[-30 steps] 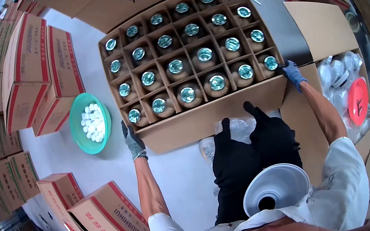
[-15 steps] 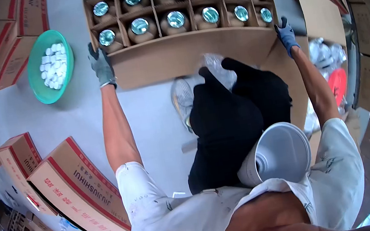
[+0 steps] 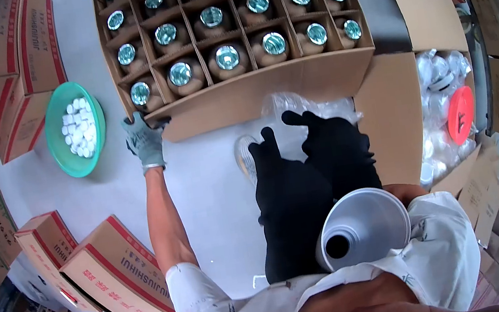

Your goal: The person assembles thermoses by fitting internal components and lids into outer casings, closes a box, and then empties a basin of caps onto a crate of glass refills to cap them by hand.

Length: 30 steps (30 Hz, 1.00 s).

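Observation:
A cardboard carton (image 3: 265,89) with dividers stands at the top of the view. Its compartments hold several rounded bottle-like pieces with shiny silver-green mouths (image 3: 227,57). My left hand (image 3: 145,142), in a grey-blue glove, is closed around the carton's near left corner, fingers at the side and thumb along the front. My right hand is hidden; only a bit of that forearm (image 3: 403,192) shows behind a tapered white-grey plastic tub (image 3: 373,225) on my lap. The tub has a dark round opening at its bottom.
On the left floor sits a green bowl (image 3: 100,130) of small white caps (image 3: 79,126). Printed cartons (image 3: 119,279) stand lower left. To the right, an open box (image 3: 389,122) holds clear plastic-wrapped pieces and a red disc (image 3: 461,114). Clear plastic film (image 3: 313,107) lies before my knees.
The carton has come nearer and turned slightly, its left side closer. My right hand has left its right corner and gone back behind the tub. My left hand stays at the left corner.

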Tool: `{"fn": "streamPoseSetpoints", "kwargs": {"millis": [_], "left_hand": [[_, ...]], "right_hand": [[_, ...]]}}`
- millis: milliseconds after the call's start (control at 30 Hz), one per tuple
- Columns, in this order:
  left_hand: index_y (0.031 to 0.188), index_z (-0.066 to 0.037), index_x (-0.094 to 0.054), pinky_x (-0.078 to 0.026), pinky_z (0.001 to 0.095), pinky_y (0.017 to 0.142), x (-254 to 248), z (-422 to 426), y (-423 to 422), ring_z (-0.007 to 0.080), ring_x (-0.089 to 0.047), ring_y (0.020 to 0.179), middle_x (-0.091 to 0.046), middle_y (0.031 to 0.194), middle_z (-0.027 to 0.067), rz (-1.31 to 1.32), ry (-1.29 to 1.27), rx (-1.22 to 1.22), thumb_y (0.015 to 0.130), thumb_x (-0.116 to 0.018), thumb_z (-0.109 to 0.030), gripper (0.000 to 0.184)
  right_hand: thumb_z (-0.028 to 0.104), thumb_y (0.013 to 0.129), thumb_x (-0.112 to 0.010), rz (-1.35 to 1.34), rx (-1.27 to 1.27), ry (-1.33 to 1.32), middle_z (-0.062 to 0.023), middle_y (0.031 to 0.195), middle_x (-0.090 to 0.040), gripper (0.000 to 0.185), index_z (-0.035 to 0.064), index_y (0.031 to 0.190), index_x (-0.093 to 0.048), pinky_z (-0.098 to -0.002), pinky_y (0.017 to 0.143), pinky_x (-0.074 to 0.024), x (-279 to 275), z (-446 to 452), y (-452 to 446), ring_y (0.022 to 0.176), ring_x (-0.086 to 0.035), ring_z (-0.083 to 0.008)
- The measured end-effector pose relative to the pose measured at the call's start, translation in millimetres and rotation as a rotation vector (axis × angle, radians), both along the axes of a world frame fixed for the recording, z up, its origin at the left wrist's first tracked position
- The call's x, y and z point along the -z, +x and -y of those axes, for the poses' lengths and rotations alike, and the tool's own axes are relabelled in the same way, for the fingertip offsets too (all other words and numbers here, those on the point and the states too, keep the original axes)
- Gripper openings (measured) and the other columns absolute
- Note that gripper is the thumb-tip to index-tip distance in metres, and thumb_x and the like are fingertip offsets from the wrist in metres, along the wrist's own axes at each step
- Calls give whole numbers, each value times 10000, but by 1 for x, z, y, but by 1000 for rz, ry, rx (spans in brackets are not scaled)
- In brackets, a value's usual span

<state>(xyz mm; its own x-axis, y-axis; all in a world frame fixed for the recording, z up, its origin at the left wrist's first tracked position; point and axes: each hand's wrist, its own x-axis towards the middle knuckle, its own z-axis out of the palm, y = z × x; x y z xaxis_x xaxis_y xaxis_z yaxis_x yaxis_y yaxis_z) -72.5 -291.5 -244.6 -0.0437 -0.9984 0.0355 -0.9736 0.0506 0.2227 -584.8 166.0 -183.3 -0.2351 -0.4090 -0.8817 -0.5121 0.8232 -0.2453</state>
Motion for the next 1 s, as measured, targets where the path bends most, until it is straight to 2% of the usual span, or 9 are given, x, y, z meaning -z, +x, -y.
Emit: {"fn": "streamPoseSetpoints", "kwargs": {"millis": [200,433,533,600,667,700,767,867,1000], "left_hand": [[1042,-54,-540,-476,455,766,-16,5,-10,382,-533,932,-472,1115,198,-166,-30,66,510,-898,-223,664],[1048,-67,-545,-473,458,770,-20,17,-5,382,-513,979,-476,1097,203,62,219,15,466,-879,-478,787],[1072,-35,-538,-460,462,806,-4,23,-2,397,-506,965,-514,1037,209,88,160,40,466,-883,-481,828],[1138,-32,-527,-440,466,872,-34,14,-17,416,-497,1008,-572,1037,221,114,260,-74,469,-876,-498,887],[1128,-9,-513,-453,486,874,-9,15,2,427,-478,1079,-473,1184,257,110,236,26,510,-854,-528,876],[1188,7,-502,-394,484,970,6,12,7,430,-419,1171,-440,1274,285,135,143,29,547,-838,-509,889],[1260,-12,-449,-401,474,965,13,14,14,431,-404,1190,-432,1278,285,190,245,90,597,-813,-485,892],[1194,-73,-499,-489,461,795,-2,-16,-1,406,-509,1046,-490,1105,255,67,144,-41,600,-804,-486,785],[1178,-85,-537,-394,535,897,-19,2,-13,431,-477,1077,-511,1100,249,254,184,-79,548,-811,-506,806]], "right_hand": [[210,904,-570,63,46,69,-188,1151,-579,400,10,1245,-510,-378,943,-434,23,46,-27,1074,-556,-305],[231,910,-559,99,72,61,-172,1151,-583,402,12,1245,-516,-368,945,-431,22,59,-25,1073,-554,-284],[240,913,-554,94,59,18,-165,1151,-584,404,13,1245,-518,-364,946,-430,34,52,-21,1072,-554,-274],[246,915,-551,100,49,-8,-160,1151,-585,405,13,1245,-520,-361,946,-430,46,38,-16,1072,-553,-268],[252,917,-548,94,38,-32,-156,1151,-586,406,14,1245,-521,-358,946,-429,53,21,-16,1071,-552,-262],[255,918,-547,91,22,-44,-153,1151,-586,407,14,1245,-522,-357,947,-429,56,12,-22,1071,-552,-259],[261,920,-544,98,5,-53,-149,1151,-587,408,15,1245,-523,-354,947,-428,58,-8,-20,1070,-552,-253],[270,923,-539,108,7,-44,-142,1151,-589,410,16,1245,-526,-349,948,-427,44,-33,-14,1070,-551,-243],[282,927,-533,115,2,-41,-132,1151,-591,414,17,1245,-529,-343,949,-426,44,-28,-13,1069,-550,-231]]}}
